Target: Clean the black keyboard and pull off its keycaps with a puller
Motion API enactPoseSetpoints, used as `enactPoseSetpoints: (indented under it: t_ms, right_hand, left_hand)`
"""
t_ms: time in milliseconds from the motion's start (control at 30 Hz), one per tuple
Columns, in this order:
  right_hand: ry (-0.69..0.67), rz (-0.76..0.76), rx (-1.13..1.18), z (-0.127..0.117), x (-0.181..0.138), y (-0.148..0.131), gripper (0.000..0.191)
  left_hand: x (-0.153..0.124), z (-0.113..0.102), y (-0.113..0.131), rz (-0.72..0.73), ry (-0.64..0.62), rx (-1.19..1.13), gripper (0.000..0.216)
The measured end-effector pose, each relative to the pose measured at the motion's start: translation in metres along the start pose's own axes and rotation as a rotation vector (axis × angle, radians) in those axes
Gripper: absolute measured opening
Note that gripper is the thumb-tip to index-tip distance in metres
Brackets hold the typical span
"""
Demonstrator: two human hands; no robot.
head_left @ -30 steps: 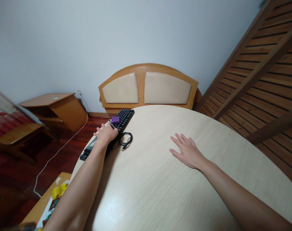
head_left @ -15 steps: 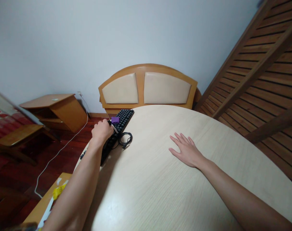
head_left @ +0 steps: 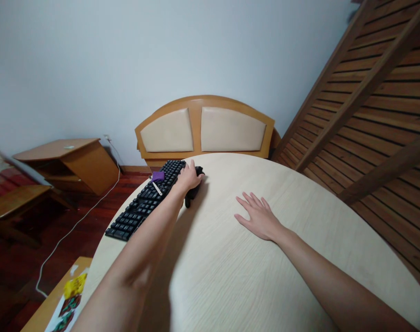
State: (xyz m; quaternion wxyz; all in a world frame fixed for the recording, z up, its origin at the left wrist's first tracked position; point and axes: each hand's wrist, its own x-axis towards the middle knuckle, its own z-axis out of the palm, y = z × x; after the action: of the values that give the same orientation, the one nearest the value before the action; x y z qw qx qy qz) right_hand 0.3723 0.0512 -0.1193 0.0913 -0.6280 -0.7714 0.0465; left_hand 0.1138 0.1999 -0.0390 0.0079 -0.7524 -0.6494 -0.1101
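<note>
A black keyboard (head_left: 141,203) lies slantwise at the left edge of a round pale wooden table (head_left: 251,276). A small purple thing with a white stick (head_left: 158,177) rests on its keys. My left hand (head_left: 189,176) reaches past the keyboard's far right end, fingers curled over a black cable bundle (head_left: 193,195) that it mostly hides. My right hand (head_left: 260,216) lies flat on the tabletop with its fingers spread, holding nothing.
A padded wooden headboard (head_left: 205,129) stands behind the table against the wall. Slatted wooden frames (head_left: 365,110) lean at the right. A low wooden stand (head_left: 69,159) and a white cord (head_left: 78,221) are on the dark red floor at left.
My left hand left the keyboard's near part and moved right to the cable beside its far end. The keyboard now lies in full view. My right hand stayed flat.
</note>
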Motion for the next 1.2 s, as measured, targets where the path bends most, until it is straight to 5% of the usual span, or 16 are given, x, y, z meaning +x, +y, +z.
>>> enactPoseSetpoints:
  t_ms: [400,667,867,1200]
  right_hand:
    - [0.011,-0.004,0.005,0.003,0.001,0.001,0.073]
    - [0.018,-0.003,0.005,0.001,0.000,0.000,0.072]
    - [0.010,0.001,-0.005,0.002,0.001,0.001,0.072]
    - [-0.001,0.007,-0.005,-0.001,0.002,-0.001,0.072]
  left_hand:
    - [-0.079,0.037,-0.002,0.051,-0.039,0.111,0.044]
    - [-0.035,0.038,-0.007,-0.032,-0.015,0.129,0.048]
    - [-0.030,0.034,-0.019,-0.028,0.027,0.125,0.040]
    - [-0.025,0.006,-0.097,-0.385,0.118,0.084,0.053]
